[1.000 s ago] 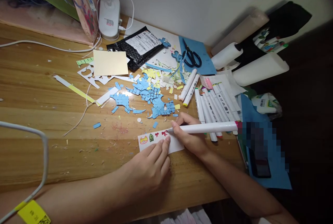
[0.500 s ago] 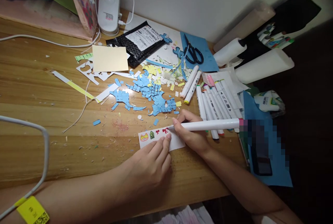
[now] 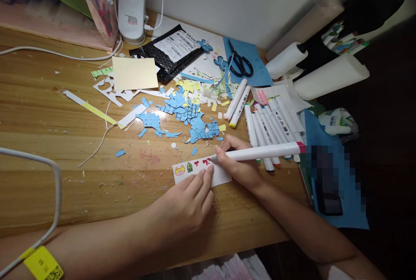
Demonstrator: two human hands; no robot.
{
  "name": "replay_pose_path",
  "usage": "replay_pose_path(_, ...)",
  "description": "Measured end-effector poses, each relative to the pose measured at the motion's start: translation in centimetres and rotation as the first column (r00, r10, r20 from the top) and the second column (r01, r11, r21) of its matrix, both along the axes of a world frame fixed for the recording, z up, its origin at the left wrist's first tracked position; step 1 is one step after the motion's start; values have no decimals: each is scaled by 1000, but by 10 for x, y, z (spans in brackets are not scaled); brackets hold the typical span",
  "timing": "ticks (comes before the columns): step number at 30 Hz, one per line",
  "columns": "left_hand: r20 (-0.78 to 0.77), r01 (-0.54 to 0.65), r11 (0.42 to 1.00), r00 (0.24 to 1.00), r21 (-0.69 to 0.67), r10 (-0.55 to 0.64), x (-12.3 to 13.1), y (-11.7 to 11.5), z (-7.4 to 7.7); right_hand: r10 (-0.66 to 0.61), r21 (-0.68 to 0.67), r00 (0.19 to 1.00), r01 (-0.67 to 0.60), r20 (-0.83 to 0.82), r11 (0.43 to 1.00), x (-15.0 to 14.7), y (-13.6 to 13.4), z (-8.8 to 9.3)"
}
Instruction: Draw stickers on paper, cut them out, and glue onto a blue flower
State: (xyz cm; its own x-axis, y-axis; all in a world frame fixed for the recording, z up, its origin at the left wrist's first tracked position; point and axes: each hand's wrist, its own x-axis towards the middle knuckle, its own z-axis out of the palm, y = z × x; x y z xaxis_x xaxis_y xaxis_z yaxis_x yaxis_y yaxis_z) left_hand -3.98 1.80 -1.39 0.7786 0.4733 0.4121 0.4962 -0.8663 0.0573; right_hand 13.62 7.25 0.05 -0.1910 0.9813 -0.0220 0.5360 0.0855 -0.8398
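My right hand (image 3: 242,164) is closed round a white marker (image 3: 263,151) with a pinkish-red end, its tip on a small white paper strip (image 3: 224,176). The tip touches beside a red bow drawing (image 3: 206,161). Left of that bow are a smaller red bow, a green-outlined shape and a yellow and orange animal face (image 3: 180,170). My left hand (image 3: 191,200) lies with its fingers stretched out over the strip's lower part, pressing it to the table. Part of the strip is hidden under both hands.
Blue paper scraps (image 3: 182,109) lie beyond the strip. Several markers (image 3: 269,124) lie to the right, with black scissors (image 3: 239,64) farther back. A black parcel (image 3: 172,52), a yellowish card (image 3: 134,73) and a white lamp base (image 3: 131,11) stand behind. A phone (image 3: 328,193) is at right.
The camera view has shifted slightly. Both hands stay in almost the same place on the strip, and the marker tip remains beside the larger red bow.
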Motion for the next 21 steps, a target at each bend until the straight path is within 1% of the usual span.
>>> replay_pose_path(5,-8,3,1000,1000,-15,-3,-1,0,2,13,-10,1000,-13,-7,1000,0,0,1)
replay_pose_path(10,-5,12,1000,1000,-15,-12,-1,0,0,10,-7,1000,-10,3,1000,0,0,0)
replay_pose_path(17,38,-2,1000,999,-13,2,0,0,-2,6,-43,1000,-6,6,999,0,0,-1)
replay_pose_path(21,31,3,1000,1000,-25,-2,-1,0,0,24,-23,1000,-24,11,999,0,0,-1)
